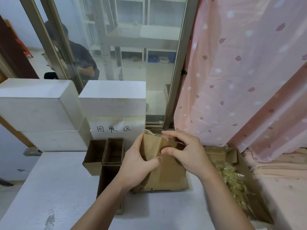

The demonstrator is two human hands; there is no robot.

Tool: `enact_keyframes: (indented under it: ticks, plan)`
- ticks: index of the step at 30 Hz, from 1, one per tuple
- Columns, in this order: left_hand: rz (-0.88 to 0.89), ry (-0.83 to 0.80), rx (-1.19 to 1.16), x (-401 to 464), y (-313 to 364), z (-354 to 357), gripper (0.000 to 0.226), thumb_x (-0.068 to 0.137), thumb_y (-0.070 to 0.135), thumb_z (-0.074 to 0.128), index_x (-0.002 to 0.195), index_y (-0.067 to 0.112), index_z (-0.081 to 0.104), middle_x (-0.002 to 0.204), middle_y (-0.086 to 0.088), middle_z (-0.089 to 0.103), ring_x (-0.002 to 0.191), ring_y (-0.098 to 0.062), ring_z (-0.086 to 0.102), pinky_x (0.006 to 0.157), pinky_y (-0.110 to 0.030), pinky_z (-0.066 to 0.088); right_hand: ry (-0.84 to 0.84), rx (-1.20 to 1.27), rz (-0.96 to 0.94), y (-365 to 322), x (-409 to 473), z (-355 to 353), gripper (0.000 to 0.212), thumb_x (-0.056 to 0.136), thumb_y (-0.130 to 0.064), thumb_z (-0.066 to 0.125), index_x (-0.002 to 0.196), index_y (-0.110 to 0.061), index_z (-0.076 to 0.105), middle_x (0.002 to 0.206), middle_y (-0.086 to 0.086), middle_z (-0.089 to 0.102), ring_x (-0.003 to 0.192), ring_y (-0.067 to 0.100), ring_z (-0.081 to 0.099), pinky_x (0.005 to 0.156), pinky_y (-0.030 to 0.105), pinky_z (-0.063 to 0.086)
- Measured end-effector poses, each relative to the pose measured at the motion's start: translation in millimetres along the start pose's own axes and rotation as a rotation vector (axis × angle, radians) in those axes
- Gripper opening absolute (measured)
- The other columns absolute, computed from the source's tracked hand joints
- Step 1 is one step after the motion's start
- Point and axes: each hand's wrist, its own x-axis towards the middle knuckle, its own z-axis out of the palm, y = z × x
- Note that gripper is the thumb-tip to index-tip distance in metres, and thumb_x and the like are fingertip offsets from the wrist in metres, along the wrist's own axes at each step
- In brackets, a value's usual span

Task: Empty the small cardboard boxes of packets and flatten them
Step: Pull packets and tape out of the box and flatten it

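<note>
I hold a small brown cardboard box [152, 147] upright at the middle of the white table [54, 188]. My left hand [141, 161] grips its left side with the thumb pressed on its front. My right hand [186, 151] pinches the box's top right, where clear tape hangs loose. The box rests on a flattened piece of cardboard [169, 180]. To the right lies a large open carton [232, 155] with yellowish plastic packets [232, 181] inside.
Two open empty small boxes [106, 153] stand to the left, one more dark box [108, 180] in front of them. White foam boxes [41, 110] are stacked at the back left, one labelled [113, 129]. A pink curtain [249, 72] hangs on the right. Behind the window a person [78, 55] sits.
</note>
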Motion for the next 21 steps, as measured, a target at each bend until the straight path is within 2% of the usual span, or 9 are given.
enact_keyframes:
  ticks: [3,7,10,12,14,16,19,21]
  plan:
    - [0.012,-0.005,0.001,0.1,0.7,1.0,0.073,0.073,0.04,0.08,0.135,0.054,0.044,0.119,0.034,0.063,0.113,0.008,0.061,0.093,-0.024,0.052,0.118,-0.017,-0.016,2.4,1.7,2.5,0.028,0.086,-0.007,0.078,0.09,-0.035,0.078,0.093,-0.016,0.075,0.096,0.009,0.069,0.086,0.023,0.051]
    - [0.022,-0.001,0.013,5.1,-2.7,-0.5,0.08,0.07,0.043,0.081,0.141,0.051,0.044,0.119,0.028,0.065,0.114,0.004,0.062,0.098,-0.032,0.054,0.148,-0.131,-0.052,3.9,4.8,3.1,0.014,0.095,-0.02,0.064,0.09,-0.025,0.076,0.09,-0.016,0.074,0.091,0.013,0.068,0.082,0.031,0.052]
    - [0.02,-0.001,0.013,7.5,-9.0,-1.0,0.081,0.069,0.044,0.08,0.14,0.054,0.042,0.12,0.029,0.062,0.116,0.002,0.061,0.095,-0.028,0.054,0.111,-0.155,-0.042,1.4,2.6,3.4,0.019,0.099,-0.027,0.057,0.098,-0.027,0.076,0.095,-0.011,0.074,0.095,0.015,0.068,0.084,0.036,0.053]
    - [0.013,0.003,-0.004,8.3,-14.1,-1.2,0.082,0.07,0.044,0.079,0.141,0.052,0.042,0.121,0.028,0.063,0.118,-0.001,0.061,0.092,-0.026,0.056,0.053,-0.116,-0.014,-1.1,1.4,1.7,0.019,0.101,-0.03,0.058,0.11,-0.034,0.075,0.103,-0.011,0.074,0.104,0.012,0.067,0.09,0.03,0.052]
    - [0.007,0.0,-0.017,7.9,-17.4,-1.2,0.079,0.073,0.042,0.08,0.14,0.054,0.041,0.122,0.031,0.061,0.118,0.002,0.06,0.091,-0.023,0.056,-0.006,-0.076,0.03,-2.6,-0.8,1.4,0.03,0.094,-0.024,0.072,0.116,-0.045,0.071,0.107,-0.012,0.074,0.109,0.003,0.065,0.095,0.019,0.048]
    - [0.0,-0.01,-0.012,8.4,-19.0,-1.2,0.076,0.074,0.045,0.083,0.137,0.056,0.042,0.123,0.033,0.06,0.117,0.004,0.06,0.096,-0.027,0.056,0.029,-0.069,0.047,0.5,-2.3,4.4,0.039,0.088,-0.015,0.078,0.104,-0.049,0.073,0.101,-0.013,0.074,0.104,0.003,0.067,0.093,0.02,0.05]
    - [0.018,0.001,-0.012,13.4,-17.2,-3.3,0.081,0.072,0.053,0.087,0.143,0.045,0.048,0.127,0.024,0.064,0.12,0.0,0.061,0.105,-0.041,0.055,0.103,-0.087,0.016,3.0,1.4,6.3,0.034,0.092,-0.007,0.071,0.084,-0.04,0.075,0.088,-0.015,0.074,0.091,0.008,0.068,0.08,0.021,0.049]
    - [0.029,0.024,-0.003,19.3,-11.9,-5.6,0.09,0.069,0.056,0.088,0.147,0.042,0.047,0.132,0.022,0.064,0.124,0.002,0.059,0.109,-0.04,0.051,0.133,-0.141,-0.016,-2.2,6.7,3.0,0.035,0.093,-0.006,0.069,0.082,-0.039,0.071,0.085,-0.017,0.073,0.088,0.007,0.067,0.075,0.018,0.048]
